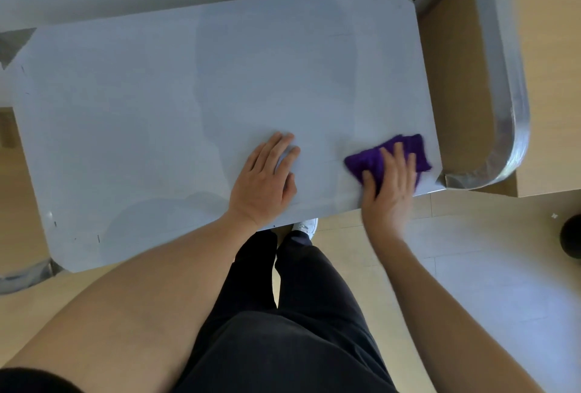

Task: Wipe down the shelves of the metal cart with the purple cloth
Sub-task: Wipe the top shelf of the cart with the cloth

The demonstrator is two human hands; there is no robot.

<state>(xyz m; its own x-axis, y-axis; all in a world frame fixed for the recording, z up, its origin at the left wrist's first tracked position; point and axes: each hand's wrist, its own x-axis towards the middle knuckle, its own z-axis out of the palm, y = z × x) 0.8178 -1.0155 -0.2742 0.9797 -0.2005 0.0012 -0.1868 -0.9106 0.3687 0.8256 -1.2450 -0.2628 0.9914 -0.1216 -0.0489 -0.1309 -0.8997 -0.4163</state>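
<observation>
On the top shelf (157,109), near-right corner, pressing purple cloth (405,147) under spread right hand (390,185) (left hand (264,182) resting flat, empty), likely leaving lower shelves undone.

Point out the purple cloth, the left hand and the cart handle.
purple cloth (416,145), head view, its far right corner
left hand (264,178), head view, back of the hand
cart handle (511,109), head view, curved metal tube at right

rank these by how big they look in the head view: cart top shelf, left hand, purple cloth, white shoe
1. cart top shelf
2. left hand and purple cloth: about alike, cloth partly under the right hand, so not ranked
3. white shoe, mostly hidden
</observation>
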